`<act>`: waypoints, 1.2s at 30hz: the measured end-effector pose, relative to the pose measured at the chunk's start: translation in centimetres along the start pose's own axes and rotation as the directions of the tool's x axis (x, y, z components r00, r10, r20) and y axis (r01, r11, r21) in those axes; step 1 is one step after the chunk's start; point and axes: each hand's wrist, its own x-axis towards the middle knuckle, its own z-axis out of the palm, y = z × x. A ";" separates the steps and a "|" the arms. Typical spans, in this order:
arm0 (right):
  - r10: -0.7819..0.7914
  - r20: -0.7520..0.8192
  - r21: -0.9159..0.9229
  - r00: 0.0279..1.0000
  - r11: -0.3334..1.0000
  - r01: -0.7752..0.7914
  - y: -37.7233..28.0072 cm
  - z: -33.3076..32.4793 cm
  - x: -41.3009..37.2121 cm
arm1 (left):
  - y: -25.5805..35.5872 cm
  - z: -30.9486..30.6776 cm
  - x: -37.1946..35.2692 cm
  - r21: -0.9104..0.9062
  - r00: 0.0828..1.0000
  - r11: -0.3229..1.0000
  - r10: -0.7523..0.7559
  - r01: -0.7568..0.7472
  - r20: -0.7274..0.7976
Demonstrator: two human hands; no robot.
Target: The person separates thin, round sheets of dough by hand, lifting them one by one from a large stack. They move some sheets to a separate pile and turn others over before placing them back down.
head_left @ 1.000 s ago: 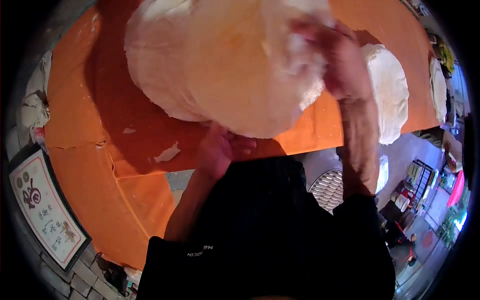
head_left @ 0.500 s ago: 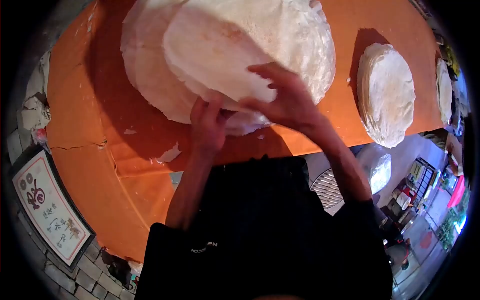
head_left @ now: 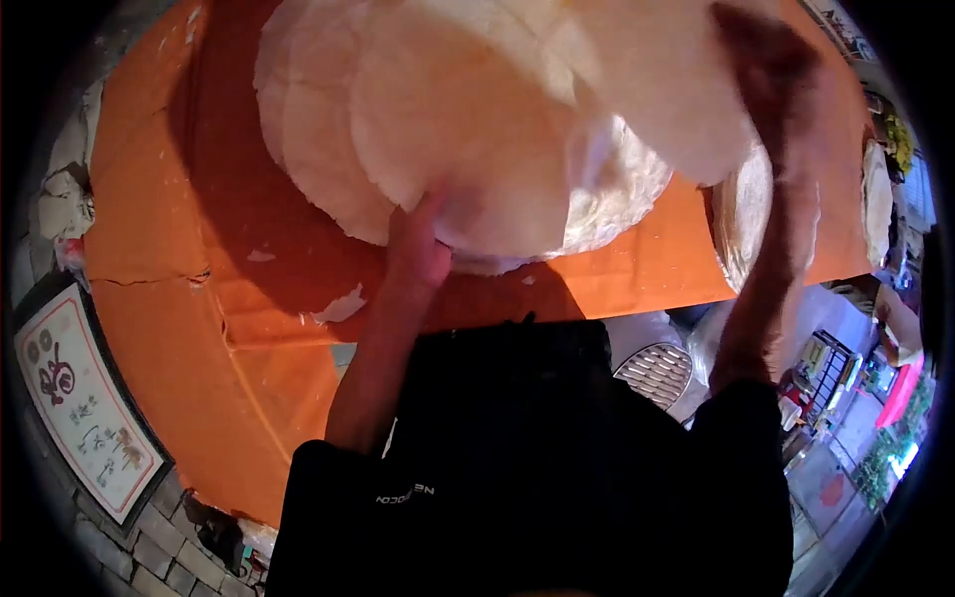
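Large thin pale sheets, like flatbread, lie in a wide overlapping pile (head_left: 318,149) on the orange cloth (head_left: 269,289). My left hand (head_left: 422,239) is closed at the near edge of an upper sheet (head_left: 448,129), its fingertips partly hidden and blurred. My right hand (head_left: 771,60) is raised at the upper right, beside a thin sheet (head_left: 676,90) that is lifted off the pile and reaches towards the smaller stack. The right fingers are dark and smeared, so their hold cannot be made out.
A smaller oval stack (head_left: 741,214) stands partly behind my right forearm, with another stack (head_left: 876,204) at the far right. Torn scraps (head_left: 341,306) lie near the cloth's front edge. A framed sign (head_left: 90,403) stands at the lower left, a slatted round stool (head_left: 657,373) below the table.
My right hand has moved up and to the right, away from my left hand. A thin sheet has risen off the pile towards the right. My left hand has barely moved.
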 end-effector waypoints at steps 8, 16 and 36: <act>-0.191 0.598 -0.731 0.778 0.267 0.628 4.4 4.9 -10.6 | 0.4 -0.4 -0.9 0.026 0.998 0.999 0.046 -0.047 0.034; 0.078 0.693 -0.675 0.717 0.421 0.606 13.2 8.3 -15.3 | 2.0 -2.3 -2.1 -0.142 0.966 0.989 0.002 0.036 0.258; -0.214 0.576 -0.787 0.789 0.115 0.606 1.6 6.0 -7.5 | 3.7 -5.3 -3.6 0.400 0.988 0.916 0.100 -0.045 -0.118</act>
